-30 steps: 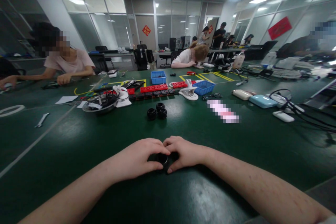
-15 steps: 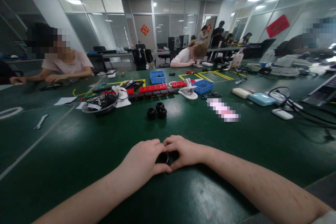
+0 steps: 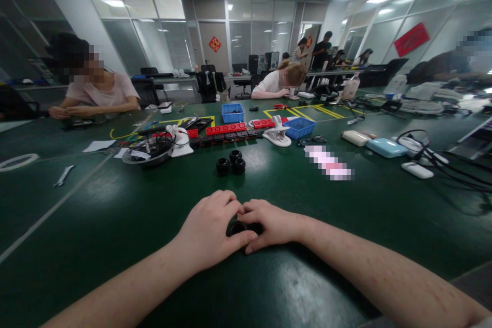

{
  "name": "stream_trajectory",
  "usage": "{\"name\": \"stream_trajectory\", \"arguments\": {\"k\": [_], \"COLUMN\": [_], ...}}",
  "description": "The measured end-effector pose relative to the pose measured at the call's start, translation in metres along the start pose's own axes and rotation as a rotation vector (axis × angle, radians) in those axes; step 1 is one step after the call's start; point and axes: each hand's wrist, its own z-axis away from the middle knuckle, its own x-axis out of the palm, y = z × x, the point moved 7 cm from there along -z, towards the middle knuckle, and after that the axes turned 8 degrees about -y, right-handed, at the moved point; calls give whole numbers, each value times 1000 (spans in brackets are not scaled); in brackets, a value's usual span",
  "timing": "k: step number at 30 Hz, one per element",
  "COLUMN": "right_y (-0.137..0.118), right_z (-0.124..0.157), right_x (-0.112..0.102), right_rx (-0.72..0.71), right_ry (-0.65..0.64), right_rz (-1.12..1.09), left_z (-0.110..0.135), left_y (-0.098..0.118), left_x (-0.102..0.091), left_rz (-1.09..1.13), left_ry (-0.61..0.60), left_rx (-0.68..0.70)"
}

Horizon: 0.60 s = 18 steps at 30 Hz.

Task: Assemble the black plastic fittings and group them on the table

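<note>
In the head view my left hand (image 3: pixel 209 230) and my right hand (image 3: pixel 271 223) meet low over the green table, fingers curled round small black round parts. One black round part (image 3: pixel 238 228) shows its ring-like rim between the thumbs and fingers. Another dark piece (image 3: pixel 255 227) sits beside it under my right fingers, mostly hidden. My left thumb reaches across the front and overlaps the right fingertips. Beyond the hands, three similar black round parts (image 3: pixel 230 162) stand in a tight cluster on the tabletop.
Behind the cluster are a red and black strip (image 3: pixel 226 129), a white clip stand (image 3: pixel 278 136) and blue baskets (image 3: pixel 300 128). A bowl of cables (image 3: pixel 148 156) and a wrench (image 3: pixel 63 176) lie left. Cases (image 3: pixel 385 147) and cords lie right. Other people sit across the table.
My left hand has shifted its grip, its knuckles higher and its thumb further right across the black parts. My right hand has barely moved. The camera view has shifted slightly.
</note>
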Motion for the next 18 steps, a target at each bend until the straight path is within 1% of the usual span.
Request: {"name": "stream_trajectory", "arguments": {"k": [3,6,9,11,18], "right_y": [-1,0,0,0,0], "right_z": [0,0,0,0,0], "right_x": [-1,-1,-1,-1,-1], "right_rx": [-3,26,39,40,41], "right_ry": [-3,-16,-23,-27,-29], "right_rz": [-7,-26,-43,-45,-39], "left_z": [2,5,6,5,4], "left_y": [1,3,1,0,0], "left_x": [-6,-4,2,4,7], "left_rz": [131,254,295,283,177], "left_ry": [-94,-232,-341,-354,-318], "left_rx": [92,202,224,201,128]}}
